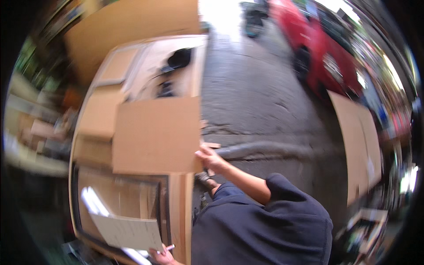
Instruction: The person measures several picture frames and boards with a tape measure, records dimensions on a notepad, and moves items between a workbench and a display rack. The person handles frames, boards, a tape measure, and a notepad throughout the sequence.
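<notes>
My left hand is at the bottom, closed on a pale grey sheet with dark handwritten marks. A short white stick, perhaps a pen, shows at its fingers. My right hand, at the end of an outstretched bare forearm, grips the right edge of a flat brown cardboard sheet. That sheet lies over the long workbench. Motion blur softens the finer detail of both hands.
A dark-edged frame is on the near bench. Black items with a cord rest farther back. Behind stands a large brown panel. Rightward are a grey floor, a red car and a tall cardboard sheet.
</notes>
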The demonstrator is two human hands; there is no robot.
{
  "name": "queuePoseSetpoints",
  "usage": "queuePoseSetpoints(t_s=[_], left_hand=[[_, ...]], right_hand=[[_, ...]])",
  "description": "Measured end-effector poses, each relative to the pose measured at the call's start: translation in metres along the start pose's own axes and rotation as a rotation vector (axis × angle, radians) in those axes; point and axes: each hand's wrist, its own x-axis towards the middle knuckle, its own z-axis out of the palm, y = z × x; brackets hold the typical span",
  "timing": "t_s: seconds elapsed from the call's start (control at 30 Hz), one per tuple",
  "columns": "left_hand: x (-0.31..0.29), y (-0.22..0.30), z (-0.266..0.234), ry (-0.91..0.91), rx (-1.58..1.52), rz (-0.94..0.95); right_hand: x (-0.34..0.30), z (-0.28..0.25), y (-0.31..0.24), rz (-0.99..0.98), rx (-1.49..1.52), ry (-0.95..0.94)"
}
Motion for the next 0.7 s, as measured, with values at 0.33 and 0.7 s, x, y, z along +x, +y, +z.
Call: queuePoseSetpoints(t_s=[0.33, 0.7], left_hand=[[0.092, -0.015, 0.027, -0.621, 0.927, 0.230], [0.023, -0.154, 0.244, -0.783, 0.447, -0.697]], right_hand=[[-0.299, -0.060, -0.005, -0.410, 0.234, 0.583], [-0.508, -0.181, 0.085, -0.786, 0.290, 1.561]])
